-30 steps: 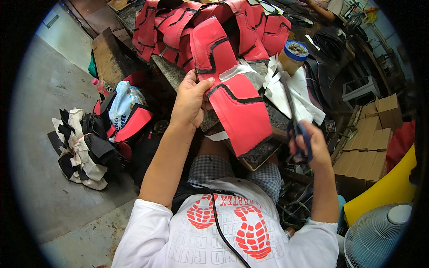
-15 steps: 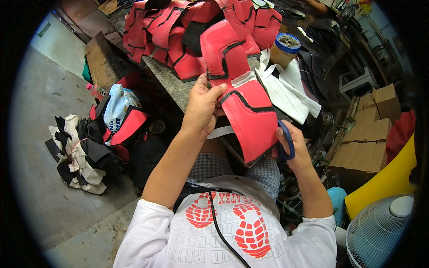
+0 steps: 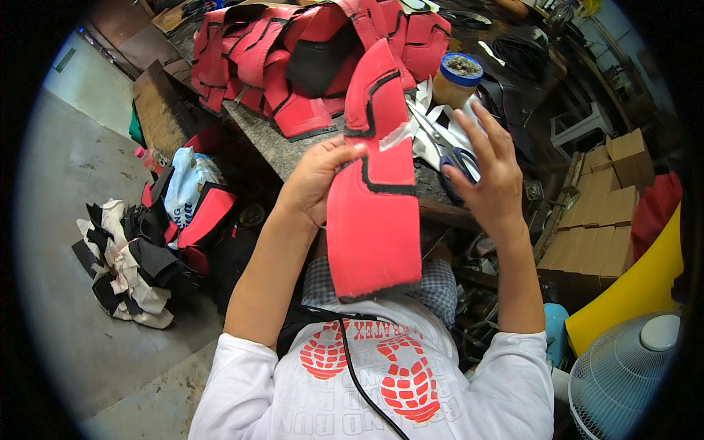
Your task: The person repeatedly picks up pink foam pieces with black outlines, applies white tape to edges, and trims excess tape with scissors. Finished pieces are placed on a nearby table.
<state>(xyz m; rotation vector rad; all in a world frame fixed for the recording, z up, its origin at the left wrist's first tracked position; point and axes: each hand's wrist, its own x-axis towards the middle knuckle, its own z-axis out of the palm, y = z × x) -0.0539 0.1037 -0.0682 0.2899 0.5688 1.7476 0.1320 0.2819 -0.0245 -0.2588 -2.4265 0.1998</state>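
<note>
My left hand (image 3: 317, 176) pinches a red panel with black trim (image 3: 375, 238) at its narrow waist, thumb on top and fingers hidden beneath. The panel hangs lengthwise toward me, its broad near end above my lap. A pale strip (image 3: 397, 137) crosses its narrow part. Scissors with dark blue handles (image 3: 438, 136) lie partly open on white scraps on the table, to the right of the panel. Beside their handles, my right hand (image 3: 490, 165) is spread with nothing held in its fingers.
More red black-trimmed panels (image 3: 253, 44) are heaped on the stone-topped table (image 3: 275, 150). A blue-rimmed jar (image 3: 456, 79) stands beyond the scissors. Fabric scraps (image 3: 128, 264) and a plastic bag (image 3: 189, 183) lie at left; cardboard boxes (image 3: 594, 220) and a fan (image 3: 627, 381) stand at right.
The scissors have left my right hand and now lie on the table; that hand has moved up and opened. The panel has swung to hang straighter, still in my left hand.
</note>
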